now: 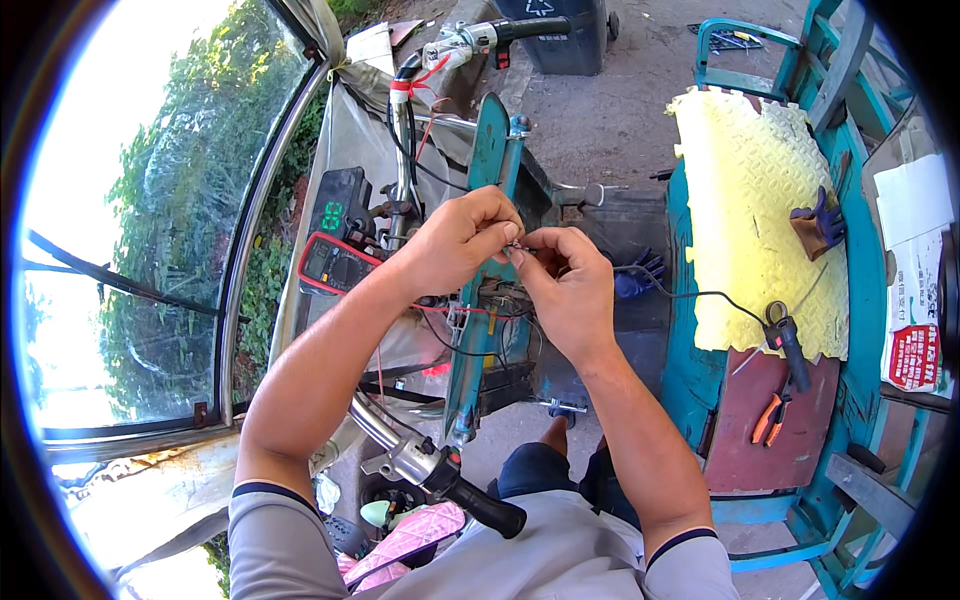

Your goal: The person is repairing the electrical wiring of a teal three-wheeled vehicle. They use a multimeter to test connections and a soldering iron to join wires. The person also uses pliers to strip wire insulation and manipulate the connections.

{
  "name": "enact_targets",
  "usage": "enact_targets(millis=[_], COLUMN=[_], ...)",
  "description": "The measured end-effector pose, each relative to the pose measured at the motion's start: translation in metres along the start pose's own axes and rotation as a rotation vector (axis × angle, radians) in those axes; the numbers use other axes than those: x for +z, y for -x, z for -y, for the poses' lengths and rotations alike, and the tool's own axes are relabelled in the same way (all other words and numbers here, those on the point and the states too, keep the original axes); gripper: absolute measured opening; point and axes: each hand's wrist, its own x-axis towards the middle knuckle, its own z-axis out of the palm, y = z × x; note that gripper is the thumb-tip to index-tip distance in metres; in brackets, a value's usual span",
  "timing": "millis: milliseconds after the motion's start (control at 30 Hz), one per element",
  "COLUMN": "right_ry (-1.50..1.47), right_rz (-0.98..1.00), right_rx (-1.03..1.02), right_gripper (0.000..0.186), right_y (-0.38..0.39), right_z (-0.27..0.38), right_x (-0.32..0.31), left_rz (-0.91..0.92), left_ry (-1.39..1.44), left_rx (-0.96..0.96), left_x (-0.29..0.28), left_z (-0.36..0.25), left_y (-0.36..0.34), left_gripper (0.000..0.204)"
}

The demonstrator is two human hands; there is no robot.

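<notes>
My left hand (465,245) and my right hand (572,288) meet over the blue-green metal column (490,170) of the vehicle's front. Both pinch small, thin wire ends (517,246) between thumb and fingertips; their exact join is hidden by the fingers. From behind my right hand a black cable (700,294) runs right to a loose black throttle grip (788,348) on the seat. Beneath my hands, red and black wires (485,312) hang out of the opened column. Left of them sits a red-and-black multimeter (338,265), beside a dark display box (340,205) with green digits.
Handlebar grips (485,505) stick out near and far. On the right seat lie a yellow foam mat (740,200), a work glove (818,225) and orange-handled pliers (770,418). A blue glove (638,276) rests by my right hand. A windshield (170,250) stands left, a dark bin (555,40) far off.
</notes>
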Motion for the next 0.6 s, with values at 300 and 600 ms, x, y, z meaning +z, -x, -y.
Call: enact_targets(millis=[300, 600], right_ry=[0.017, -0.039], right_rz=[0.004, -0.028], right_rx=[-0.001, 0.028], right_gripper=[0.007, 0.008], right_y=[-0.0003, -0.0007], right_z=[0.0005, -0.0076], right_x=[0.0002, 0.0032], left_rz=[-0.005, -0.004], left_ry=[-0.013, 0.023], left_rx=[0.02, -0.004], left_x=[-0.0009, -0.0013], left_z=[0.001, 0.0021], left_y=[0.0006, 0.0002], left_gripper=[0.014, 0.017])
